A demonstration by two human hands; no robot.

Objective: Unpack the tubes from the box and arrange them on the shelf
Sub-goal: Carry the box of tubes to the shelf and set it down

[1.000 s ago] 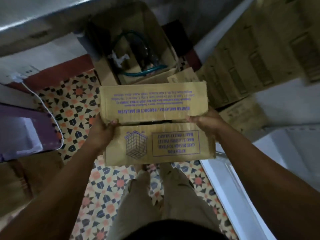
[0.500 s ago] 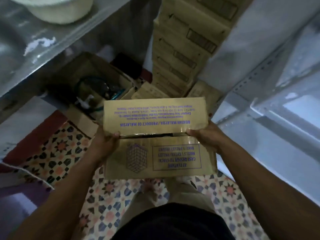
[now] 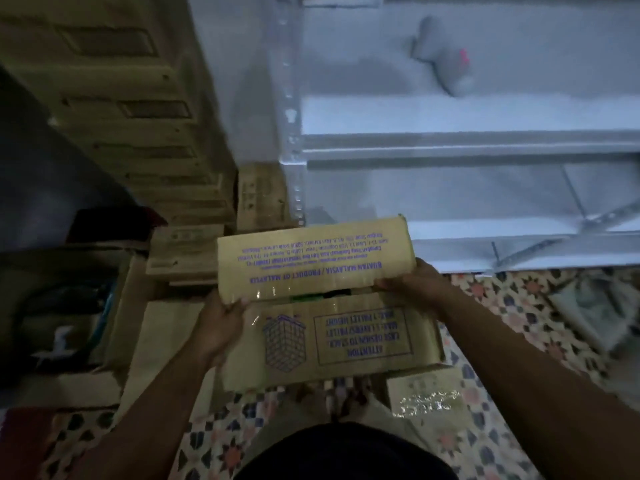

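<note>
I hold a brown cardboard box with purple print in front of my body, above the floor. My left hand grips its left end at the seam between the two top flaps. My right hand grips the right end at the same seam. The flaps are parted a little and something green shows in the gap; no tube can be made out. A white metal shelf unit stands just beyond the box, to the right, with bare boards.
A tall stack of brown cartons rises at the left against the shelf post. An open carton with dark items lies on the floor at the left. A grey object lies on the upper shelf. Patterned tiles cover the floor.
The view has swung right from the open carton and floor to face the white shelf. Both hands keep the same hold on the box, whose flaps have parted slightly.
</note>
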